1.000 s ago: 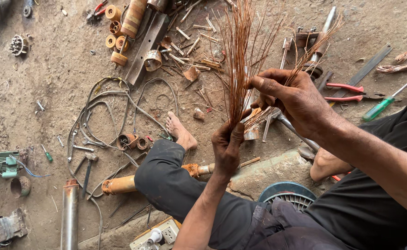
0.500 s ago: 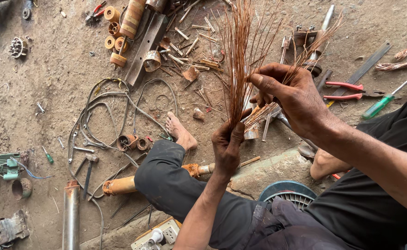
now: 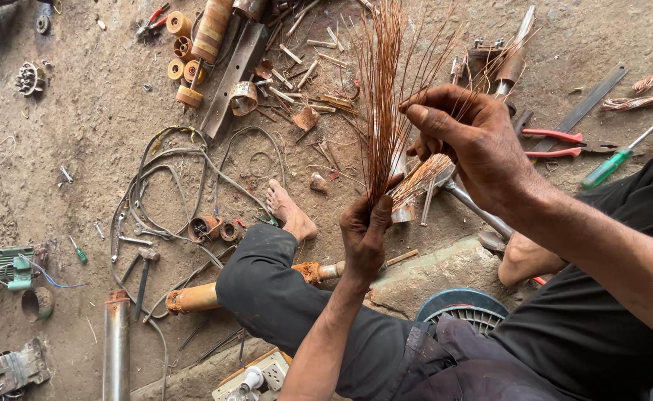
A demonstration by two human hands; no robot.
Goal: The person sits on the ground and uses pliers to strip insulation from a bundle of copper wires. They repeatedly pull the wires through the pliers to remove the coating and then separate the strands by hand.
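My left hand [image 3: 363, 234] grips the base of a bundle of thin copper wires [image 3: 386, 96] that fans upward in the middle of the view. My right hand [image 3: 475, 141] is higher and to the right, its thumb and fingers pinched on some strands of the same bundle, with a shorter tuft of copper wire [image 3: 419, 178] below its palm. Both hands hover over my crossed legs in dark trousers [image 3: 282, 297] and my bare left foot [image 3: 289, 212].
On the dirt floor lie grey cables [image 3: 170, 174], a hammer [image 3: 144, 267], red-handled pliers [image 3: 556, 145], a green screwdriver [image 3: 612, 163], a metal file [image 3: 586, 104], wound coils [image 3: 193, 44], a green motor [image 3: 7, 267], a pipe [image 3: 116, 349] and a blue fan cover [image 3: 460, 308].
My right hand has shifted slightly along the strands; the wire bundle stays held in my left hand.
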